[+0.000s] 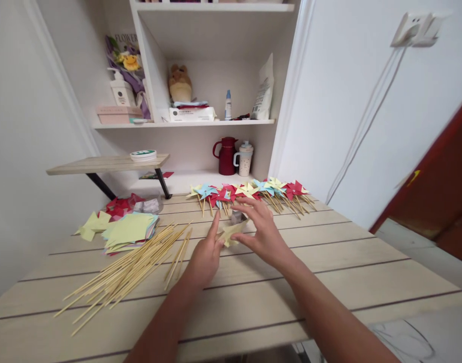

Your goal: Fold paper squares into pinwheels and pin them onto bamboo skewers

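Observation:
A piece of pale yellow paper (231,235), partly folded or curled, is held just above the table between my two hands. My left hand (204,257) pinches its left edge, index finger pointing up. On the other side my right hand (259,229) has its fingers spread, the thumb touching the paper's right side. Just behind the paper is a small greyish see-through container (237,217), partly hidden by my fingers. Finished paper pinwheels (247,189) in red, blue and yellow lie on their sticks along the table's back edge.
Many thin wooden sticks (128,264) lie left of my left hand. Beyond them are stacked coloured paper squares (128,231), a yellow cut paper (92,225) and red paper pieces (121,205). A small raised stand (102,164), a red jug (226,156) and a cup (246,159) stand behind.

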Available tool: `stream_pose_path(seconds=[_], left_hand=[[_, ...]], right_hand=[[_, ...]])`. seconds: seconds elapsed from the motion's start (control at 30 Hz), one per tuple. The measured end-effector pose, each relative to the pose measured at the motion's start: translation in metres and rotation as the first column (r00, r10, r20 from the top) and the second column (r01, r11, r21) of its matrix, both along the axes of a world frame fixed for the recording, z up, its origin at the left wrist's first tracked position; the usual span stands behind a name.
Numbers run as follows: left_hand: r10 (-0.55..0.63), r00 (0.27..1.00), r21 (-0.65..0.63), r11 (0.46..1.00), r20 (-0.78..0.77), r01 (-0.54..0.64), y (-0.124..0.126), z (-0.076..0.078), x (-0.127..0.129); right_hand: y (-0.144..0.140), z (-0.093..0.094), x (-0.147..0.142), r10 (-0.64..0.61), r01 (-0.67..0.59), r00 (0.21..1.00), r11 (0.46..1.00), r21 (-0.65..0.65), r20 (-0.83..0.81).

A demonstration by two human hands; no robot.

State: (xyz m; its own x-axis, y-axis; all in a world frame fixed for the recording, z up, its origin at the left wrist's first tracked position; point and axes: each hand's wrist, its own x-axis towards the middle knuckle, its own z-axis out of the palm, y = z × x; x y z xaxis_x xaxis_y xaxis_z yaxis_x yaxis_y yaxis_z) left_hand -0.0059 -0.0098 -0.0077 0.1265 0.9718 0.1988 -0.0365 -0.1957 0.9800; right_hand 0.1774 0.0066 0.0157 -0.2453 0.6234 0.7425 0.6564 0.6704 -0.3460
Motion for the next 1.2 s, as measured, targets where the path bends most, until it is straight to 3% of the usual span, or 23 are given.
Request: stream_pose_path(seconds=[0.13, 0.3, 0.4, 0.47, 0.53, 0.6, 0.7, 0.77, 0.87, 1.03, 1.2], left_hand=[[0.012, 1.0, 0.027, 1.0, 0.027, -0.013, -0.002, -0.001, 0.0], [0.003, 0.97, 0.111, 0.994, -0.244, 0.025, -0.001, 0.0, -0.001], [0.057, 0.916, 0.122, 0.993, -0.397, -0.009, 0.0, 0.001, -0.001], [0.064, 0.927, 0.137, 0.99, -0.37, -0.014, 0.001, 0.002, -0.001], [0.05, 0.968, 0.15, 0.989, -0.248, -0.012, 0.004, 0.002, -0.001], [0.046, 0.993, 0.173, 0.985, -0.11, -0.026, 0.007, 0.0, -0.003], [0.033, 0.999, 0.192, 0.981, 0.007, -0.034, 0.011, -0.001, -0.005], [-0.035, 0.998, 0.15, 0.988, 0.057, 0.026, 0.01, 0.0, -0.005], [-0.121, 0.979, 0.062, 0.992, 0.163, 0.112, 0.005, 0.003, -0.005], [0.028, 0.981, -0.038, 0.999, 0.193, -0.021, 0.001, 0.008, -0.005], [0.003, 0.982, -0.093, 0.996, 0.189, 0.015, 0.002, 0.008, -0.005]], right_hand=[[0.003, -0.005, 0.002, 0.045, -0.042, 0.997, 0.998, -0.052, 0.067], [0.006, -0.007, 0.003, 0.071, -0.069, 0.997, 0.997, -0.044, 0.039], [0.007, -0.006, 0.002, 0.064, -0.07, 0.996, 0.992, -0.105, -0.055], [0.007, -0.006, 0.0, 0.023, -0.072, 0.978, 0.97, -0.23, -0.207], [0.007, -0.005, -0.002, -0.029, -0.168, 0.899, 0.898, -0.406, -0.436], [0.005, -0.004, -0.005, -0.082, -0.367, 0.736, 0.786, -0.498, -0.672], [0.004, -0.005, -0.011, -0.133, -0.599, 0.475, 0.676, -0.43, -0.87], [0.002, -0.007, -0.015, -0.139, -0.649, 0.412, 0.649, -0.397, -0.901], [0.0, -0.01, -0.021, -0.145, -0.624, 0.435, 0.663, -0.413, -0.889], [-0.001, -0.012, -0.025, -0.16, -0.578, 0.475, 0.685, -0.444, -0.865], [-0.001, -0.014, -0.028, -0.174, -0.587, 0.477, 0.666, -0.46, -0.861]])
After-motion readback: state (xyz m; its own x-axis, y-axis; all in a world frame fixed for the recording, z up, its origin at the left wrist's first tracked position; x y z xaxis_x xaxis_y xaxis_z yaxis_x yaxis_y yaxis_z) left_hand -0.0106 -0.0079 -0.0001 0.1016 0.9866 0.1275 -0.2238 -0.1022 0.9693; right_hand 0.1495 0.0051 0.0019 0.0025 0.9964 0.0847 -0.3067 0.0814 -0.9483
